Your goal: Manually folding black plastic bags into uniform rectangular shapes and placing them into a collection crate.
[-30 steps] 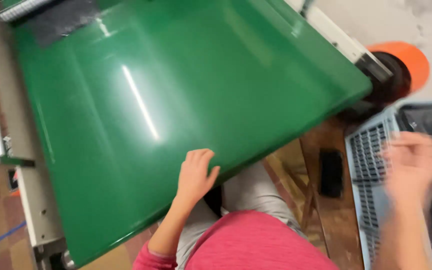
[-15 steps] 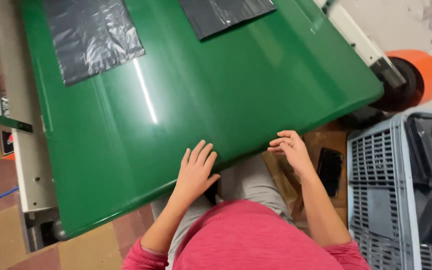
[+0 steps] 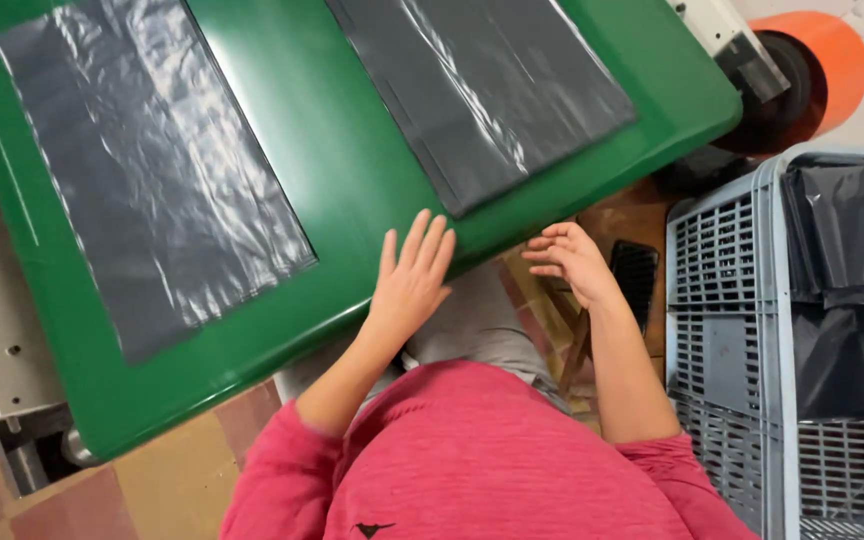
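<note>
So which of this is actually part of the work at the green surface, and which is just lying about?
In the work:
- left hand, flat on the green belt
- right hand, empty, at the belt edge
- two flat black plastic bags
- grey crate holding folded black bags

Lying about:
- orange roll
- wooden stool

Count, head view: two flat black plastic bags on one green belt (image 3: 352, 190), a left bag (image 3: 147, 180) and a right bag (image 3: 492, 90), lying apart with a strip of green between them. One grey slatted crate (image 3: 717, 330), lined with dark plastic; how many bags it holds cannot be told. One orange roll (image 3: 827, 60), and two bare hands: left hand (image 3: 410, 280), right hand (image 3: 574, 260).
</note>
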